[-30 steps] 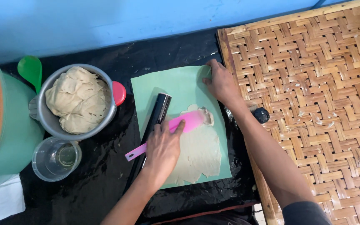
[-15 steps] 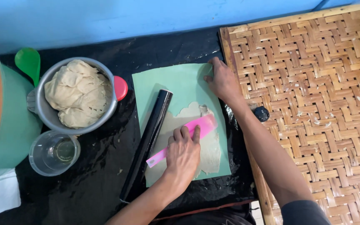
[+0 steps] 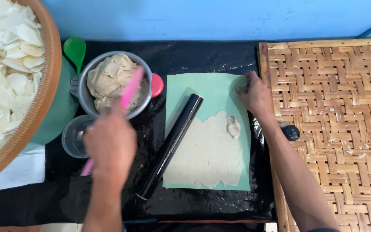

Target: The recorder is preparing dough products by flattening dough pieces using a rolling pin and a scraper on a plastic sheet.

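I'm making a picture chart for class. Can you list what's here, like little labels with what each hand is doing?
left hand: holds pink scraper, blurred, over the metal bowl
right hand: fingers press the green mat corner
bowl contents: lump of dough
on mat: flat dough sheet, black rolling pin lying aslant
right side: woven tray
left side: basket of pale pieces

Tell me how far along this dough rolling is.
Done: a thin dough sheet lies flat on the green mat, with the black rolling pin resting along its edge. In hand: the left hand holds a pink scraper over the metal bowl; the right hand pins the mat's corner. Left: a small scraped lump on the sheet, and much dough in the bowl.
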